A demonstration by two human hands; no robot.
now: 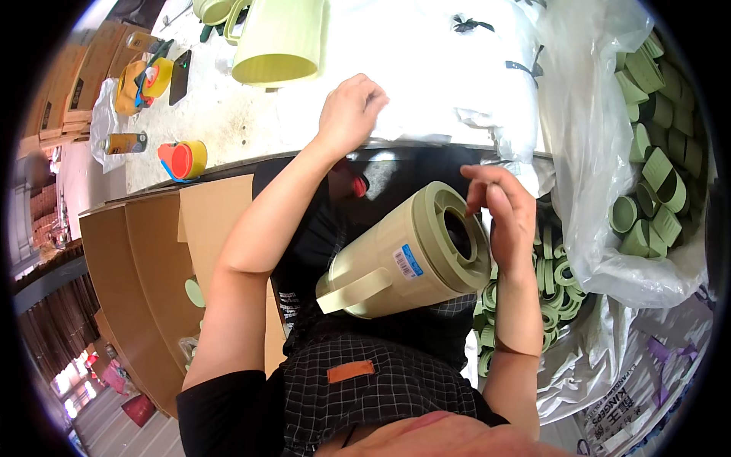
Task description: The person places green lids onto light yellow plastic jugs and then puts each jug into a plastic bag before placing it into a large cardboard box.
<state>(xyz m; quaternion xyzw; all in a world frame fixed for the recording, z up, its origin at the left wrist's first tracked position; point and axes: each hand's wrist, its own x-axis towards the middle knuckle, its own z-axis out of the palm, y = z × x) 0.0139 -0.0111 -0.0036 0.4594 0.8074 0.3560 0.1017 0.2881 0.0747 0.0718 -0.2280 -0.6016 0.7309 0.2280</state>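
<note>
Across my lap lies a pale green jug (381,259) on its side, its collar and dark round opening facing right. It has a side handle (355,292) and a blue and white sticker. My right hand (506,209) is beside the collar, fingers apart and bent, one fingertip at the edge of the opening. Whether it touches the jug is hard to tell. Over the near edge of the white worktable, my left hand (352,114) is closed with its fingers curled in. What it holds, if anything, is hidden.
A larger pale green jug body (280,46) lies on the worktable (221,126). Tape rolls (186,160), a spray can (126,143) and a phone (180,77) are at left. Cardboard boxes (137,289) stand below. Right, a plastic bag (582,152) and several green parts (661,179).
</note>
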